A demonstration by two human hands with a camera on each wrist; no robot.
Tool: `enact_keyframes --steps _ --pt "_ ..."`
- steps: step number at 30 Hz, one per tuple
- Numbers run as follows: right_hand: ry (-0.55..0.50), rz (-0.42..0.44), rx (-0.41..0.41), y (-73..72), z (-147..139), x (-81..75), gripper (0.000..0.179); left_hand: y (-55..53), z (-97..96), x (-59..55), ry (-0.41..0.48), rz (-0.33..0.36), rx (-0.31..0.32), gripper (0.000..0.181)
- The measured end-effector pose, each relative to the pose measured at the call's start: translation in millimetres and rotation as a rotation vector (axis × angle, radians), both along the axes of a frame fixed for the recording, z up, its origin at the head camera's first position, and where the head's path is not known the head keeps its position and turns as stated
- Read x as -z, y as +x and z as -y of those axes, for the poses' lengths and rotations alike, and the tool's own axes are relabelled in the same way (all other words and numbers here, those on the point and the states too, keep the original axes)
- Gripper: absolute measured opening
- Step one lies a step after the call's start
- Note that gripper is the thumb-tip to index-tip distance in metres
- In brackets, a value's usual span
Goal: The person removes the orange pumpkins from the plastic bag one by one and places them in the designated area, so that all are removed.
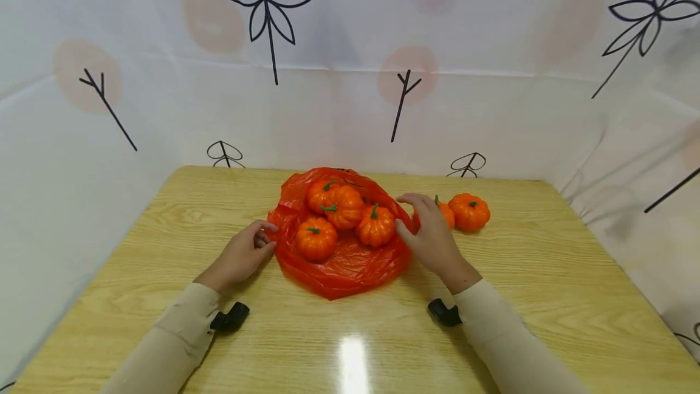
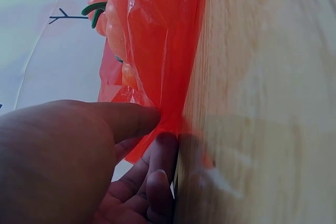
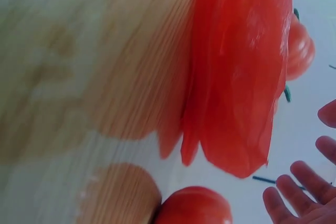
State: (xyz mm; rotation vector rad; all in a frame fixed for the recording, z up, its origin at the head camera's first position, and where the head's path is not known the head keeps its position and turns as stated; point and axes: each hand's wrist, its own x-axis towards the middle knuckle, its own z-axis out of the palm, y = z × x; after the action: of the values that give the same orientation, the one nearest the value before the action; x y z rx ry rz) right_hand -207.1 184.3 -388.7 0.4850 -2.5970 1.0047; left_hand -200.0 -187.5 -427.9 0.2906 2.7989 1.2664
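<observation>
A red plastic bag [image 1: 350,269] lies spread on the table with its mouth open upward. Several small orange pumpkins [image 1: 317,239] with green stems sit inside it. At the bag's left edge my left hand [image 1: 235,260] pinches the plastic between thumb and finger, low by the tabletop in the left wrist view. My right hand [image 1: 435,245] is by the bag's right rim, and its fingers [image 3: 296,195] are spread apart with nothing held in the right wrist view. Behind that hand, a loose pumpkin [image 1: 447,214] is partly hidden.
Another loose pumpkin [image 1: 469,212] rests on the wooden table [image 1: 547,297], right of the partly hidden one. A white cloth [image 1: 339,114] with black plant drawings hangs behind the table. Black devices [image 1: 229,318] are strapped at both wrists.
</observation>
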Motion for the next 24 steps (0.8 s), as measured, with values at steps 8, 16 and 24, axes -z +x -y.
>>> enact_keyframes --steps 8,16,24 --pt "0.022 -0.014 -0.055 -1.3 12.1 2.1 0.046 -1.0 0.8 1.9 0.005 0.003 0.0 0.026" --pt "0.044 0.014 -0.075 -0.1 22.4 3.6 0.047 -1.6 -0.1 2.4 0.022 -0.008 0.014 0.025" --pt "0.079 0.023 -0.104 -1.2 33.8 1.7 0.05 -0.4 -0.5 1.0 0.022 -0.005 0.012 0.025"
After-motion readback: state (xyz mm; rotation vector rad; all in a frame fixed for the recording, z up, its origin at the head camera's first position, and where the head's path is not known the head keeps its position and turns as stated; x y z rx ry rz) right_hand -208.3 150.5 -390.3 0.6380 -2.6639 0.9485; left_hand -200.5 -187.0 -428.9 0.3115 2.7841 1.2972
